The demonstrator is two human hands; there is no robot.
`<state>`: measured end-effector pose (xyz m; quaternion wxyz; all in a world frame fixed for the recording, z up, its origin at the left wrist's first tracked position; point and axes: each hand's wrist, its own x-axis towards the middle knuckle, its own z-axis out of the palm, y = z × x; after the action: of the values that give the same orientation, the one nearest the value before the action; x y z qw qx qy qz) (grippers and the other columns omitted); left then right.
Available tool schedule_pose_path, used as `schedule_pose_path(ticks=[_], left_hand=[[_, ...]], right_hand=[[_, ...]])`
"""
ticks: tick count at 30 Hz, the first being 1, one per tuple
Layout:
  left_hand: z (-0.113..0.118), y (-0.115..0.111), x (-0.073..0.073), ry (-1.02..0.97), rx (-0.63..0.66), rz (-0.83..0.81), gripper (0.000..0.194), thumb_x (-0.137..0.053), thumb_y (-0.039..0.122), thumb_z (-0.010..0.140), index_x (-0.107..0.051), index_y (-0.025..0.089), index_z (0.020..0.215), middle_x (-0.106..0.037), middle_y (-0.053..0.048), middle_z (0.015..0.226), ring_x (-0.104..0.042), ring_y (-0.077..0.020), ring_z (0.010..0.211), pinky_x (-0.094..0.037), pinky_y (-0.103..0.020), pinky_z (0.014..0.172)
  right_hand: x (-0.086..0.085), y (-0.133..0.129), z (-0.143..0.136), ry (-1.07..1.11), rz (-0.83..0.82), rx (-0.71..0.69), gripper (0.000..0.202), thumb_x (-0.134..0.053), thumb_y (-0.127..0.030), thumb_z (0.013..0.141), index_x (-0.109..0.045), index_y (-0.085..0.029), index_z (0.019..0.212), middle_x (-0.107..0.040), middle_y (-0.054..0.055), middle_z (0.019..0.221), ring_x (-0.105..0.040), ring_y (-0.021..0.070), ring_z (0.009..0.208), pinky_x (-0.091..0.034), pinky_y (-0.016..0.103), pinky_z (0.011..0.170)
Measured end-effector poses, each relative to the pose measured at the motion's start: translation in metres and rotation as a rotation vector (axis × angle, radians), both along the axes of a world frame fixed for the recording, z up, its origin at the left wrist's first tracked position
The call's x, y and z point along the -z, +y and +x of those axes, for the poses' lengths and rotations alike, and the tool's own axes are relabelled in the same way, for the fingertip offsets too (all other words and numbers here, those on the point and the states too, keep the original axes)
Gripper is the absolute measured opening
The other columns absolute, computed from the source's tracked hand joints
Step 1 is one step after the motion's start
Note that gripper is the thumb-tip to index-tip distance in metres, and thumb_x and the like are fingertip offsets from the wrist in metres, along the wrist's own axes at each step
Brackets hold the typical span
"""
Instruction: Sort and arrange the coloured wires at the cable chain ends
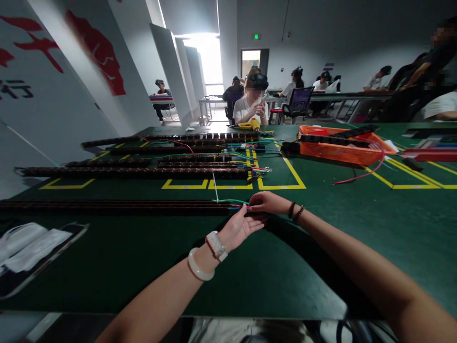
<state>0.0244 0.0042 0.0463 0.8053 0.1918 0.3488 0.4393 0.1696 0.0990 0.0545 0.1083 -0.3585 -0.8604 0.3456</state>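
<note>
The long black wire harness (135,207) lies crosswise on the green table (285,276), its coloured wire ends at the bare right hand (267,203), bent down, fingers pinched around them. The left hand (243,229), palm up, fingers loosely spread, reaches beneath; fingertip contact is unclear.

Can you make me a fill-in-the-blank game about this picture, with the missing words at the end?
1. The basket on the table is coloured ____.
2. The tape lines stuck on the table are coloured ____.
3. The left hand has its ____ turned up, beside the right hand.
4. Both hands are at the ____-hand end of the nearest long dark bundle.

Missing words: orange; yellow; palm; right
</note>
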Motion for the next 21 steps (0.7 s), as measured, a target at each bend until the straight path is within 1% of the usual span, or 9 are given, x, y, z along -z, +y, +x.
schedule_pose_path(ticks=[2, 4, 6, 9, 11, 13, 17, 19, 21], left_hand=[[0.001, 0.000, 0.000, 0.015, 0.007, 0.004, 0.050, -0.034, 0.040, 0.094, -0.039, 0.002, 0.127, -0.059, -0.026, 0.112, -0.064, -0.0253, 0.098, -0.044, -0.040, 0.096], [0.002, 0.001, -0.001, 0.025, 0.009, 0.020, 0.048, -0.035, 0.039, 0.093, -0.040, 0.004, 0.126, -0.060, -0.025, 0.111, -0.064, -0.0248, 0.098, -0.044, -0.041, 0.095], [0.002, 0.003, 0.001, 0.019, 0.020, 0.033, 0.044, -0.037, 0.036, 0.093, -0.044, 0.004, 0.122, -0.060, -0.024, 0.112, -0.064, -0.0244, 0.098, -0.044, -0.040, 0.096], [0.001, 0.004, 0.003, -0.022, 0.035, 0.033, 0.037, -0.042, 0.031, 0.092, -0.051, 0.003, 0.114, -0.060, -0.024, 0.114, -0.062, -0.0242, 0.102, -0.043, -0.038, 0.098], [0.001, 0.004, 0.005, -0.041, 0.025, 0.035, 0.033, -0.044, 0.029, 0.091, -0.053, 0.004, 0.110, -0.060, -0.021, 0.114, -0.061, -0.0231, 0.104, -0.043, -0.036, 0.099], [0.003, 0.003, 0.006, -0.046, -0.018, 0.052, 0.029, -0.042, 0.028, 0.092, -0.055, 0.007, 0.108, -0.062, -0.018, 0.111, -0.061, -0.0213, 0.102, -0.043, -0.035, 0.098], [0.007, 0.001, 0.010, -0.022, -0.204, 0.109, 0.020, -0.039, 0.023, 0.093, -0.057, 0.014, 0.093, -0.065, -0.011, 0.100, -0.061, -0.0180, 0.097, -0.044, -0.035, 0.097], [0.009, 0.002, 0.012, -0.012, -0.268, 0.117, 0.019, -0.040, 0.022, 0.093, -0.056, 0.016, 0.084, -0.064, -0.008, 0.093, -0.061, -0.0172, 0.096, -0.045, -0.034, 0.095], [0.009, 0.004, 0.013, -0.013, -0.292, 0.114, 0.018, -0.042, 0.022, 0.092, -0.055, 0.018, 0.080, -0.064, -0.007, 0.089, -0.060, -0.0170, 0.094, -0.046, -0.033, 0.093]], right_hand=[[0.001, 0.007, -0.002, -0.015, -0.081, -0.044, 0.035, -0.059, -0.044, 0.077, -0.066, -0.013, 0.093, -0.067, 0.003, 0.081, -0.054, 0.0105, 0.063, -0.038, 0.021, 0.055], [0.001, 0.015, -0.006, -0.048, -0.115, -0.112, 0.034, -0.057, -0.043, 0.077, -0.066, -0.013, 0.091, -0.066, 0.001, 0.077, -0.051, 0.0090, 0.059, -0.037, 0.020, 0.053], [0.000, 0.022, -0.011, -0.097, -0.094, -0.187, 0.027, -0.055, -0.037, 0.078, -0.067, -0.013, 0.084, -0.063, -0.001, 0.070, -0.047, 0.0078, 0.056, -0.034, 0.020, 0.052], [-0.005, 0.026, -0.016, -0.176, 0.017, -0.245, 0.018, -0.054, -0.027, 0.076, -0.066, -0.013, 0.075, -0.060, -0.004, 0.061, -0.042, 0.0064, 0.053, -0.030, 0.019, 0.050], [-0.011, 0.021, -0.017, -0.207, 0.135, -0.218, 0.018, -0.054, -0.025, 0.076, -0.066, -0.013, 0.071, -0.059, -0.004, 0.059, -0.040, 0.0059, 0.051, -0.028, 0.020, 0.049], [-0.015, 0.012, -0.018, -0.217, 0.260, -0.174, 0.020, -0.054, -0.026, 0.078, -0.067, -0.012, 0.070, -0.060, -0.001, 0.062, -0.042, 0.0067, 0.053, -0.028, 0.021, 0.051], [-0.018, -0.015, -0.020, -0.274, 0.535, -0.128, 0.024, -0.052, -0.029, 0.084, -0.067, -0.013, 0.075, -0.065, 0.008, 0.078, -0.052, 0.0132, 0.066, -0.032, 0.026, 0.061], [-0.016, -0.028, -0.022, -0.355, 0.702, -0.139, 0.022, -0.050, -0.024, 0.086, -0.067, -0.013, 0.079, -0.065, 0.010, 0.082, -0.055, 0.0162, 0.073, -0.033, 0.029, 0.066], [-0.013, -0.040, -0.026, -0.436, 0.833, -0.164, 0.019, -0.048, -0.016, 0.087, -0.066, -0.012, 0.085, -0.064, 0.011, 0.084, -0.055, 0.0187, 0.077, -0.034, 0.032, 0.069]])
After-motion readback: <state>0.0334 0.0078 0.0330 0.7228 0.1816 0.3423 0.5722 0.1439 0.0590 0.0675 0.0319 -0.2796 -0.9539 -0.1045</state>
